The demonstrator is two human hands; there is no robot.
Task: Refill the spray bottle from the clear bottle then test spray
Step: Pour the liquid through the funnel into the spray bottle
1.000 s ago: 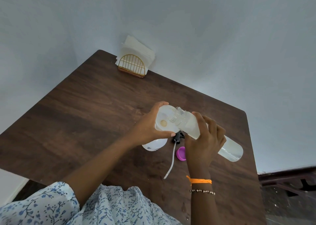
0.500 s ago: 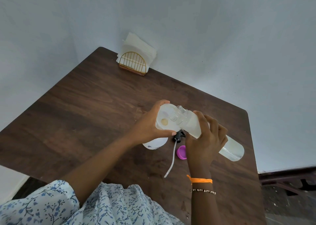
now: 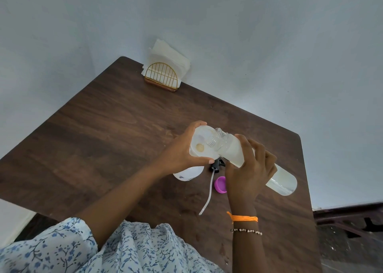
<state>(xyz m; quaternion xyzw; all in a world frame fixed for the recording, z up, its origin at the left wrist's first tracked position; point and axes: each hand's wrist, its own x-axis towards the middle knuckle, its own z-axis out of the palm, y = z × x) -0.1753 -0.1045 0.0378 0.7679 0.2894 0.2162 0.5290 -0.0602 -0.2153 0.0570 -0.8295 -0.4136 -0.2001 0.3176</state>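
White spray bottle (image 3: 187,173) stands on the wooden table (image 3: 103,127); your left hand (image 3: 182,150) curls around its top, fingers wrapped. Your right hand (image 3: 250,169) grips the clear bottle (image 3: 281,181), tilted with its open neck over the funnel (image 3: 200,142). Beside them lie the sprayer head (image 3: 216,166) and pink cap (image 3: 220,184).

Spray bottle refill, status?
Left hand grips funnel on spray bottle. Right hand tilts clear bottle, mouth over funnel. Spray head, pink cap on table.
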